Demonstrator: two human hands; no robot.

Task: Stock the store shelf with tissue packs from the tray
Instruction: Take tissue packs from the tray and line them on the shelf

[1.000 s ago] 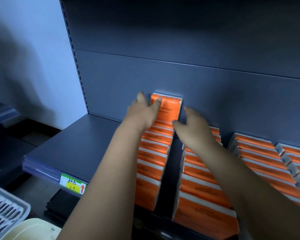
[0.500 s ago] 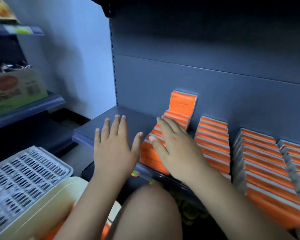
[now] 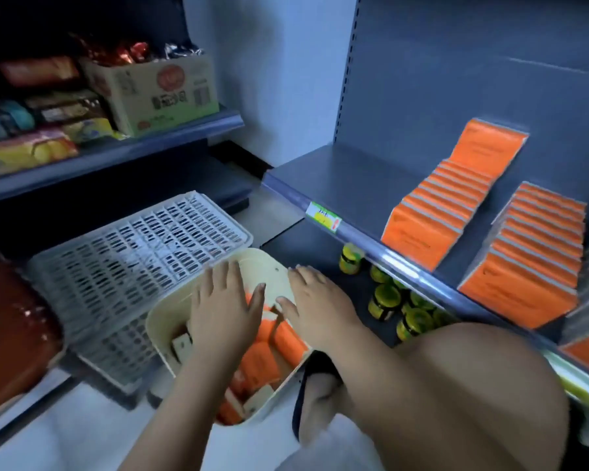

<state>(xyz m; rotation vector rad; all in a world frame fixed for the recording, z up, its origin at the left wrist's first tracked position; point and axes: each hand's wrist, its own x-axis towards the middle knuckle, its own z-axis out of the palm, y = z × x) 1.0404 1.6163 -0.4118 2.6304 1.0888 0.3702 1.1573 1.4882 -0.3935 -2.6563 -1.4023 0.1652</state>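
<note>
The grey store shelf (image 3: 347, 178) has a wide bare stretch at its left end. To the right of it stand two leaning rows of orange tissue packs (image 3: 449, 198), the rearmost pack propped against the back panel. On the floor to the left, a white slatted crate (image 3: 133, 266) lies just beside the cream tray (image 3: 269, 266), and the two seem to touch. Loose tissue packs (image 3: 259, 362) lie jumbled in the tray.

Both hands hover over the tray, palms down. The left hand (image 3: 225, 307) is spread above the packs and the right hand (image 3: 317, 307) is over the tray's right rim. The fingers of both are straight and hold nothing.

The packs look slick and lie at odd angles, so a hurried scoop of several could let one slide out. The leaning rows could fall forward over the shelf edge if a new pack is pushed in hard. The small yellow-lidded jars (image 3: 385, 297) under the shelf sit near the bent knee, and a careless turn might knock them.
</note>
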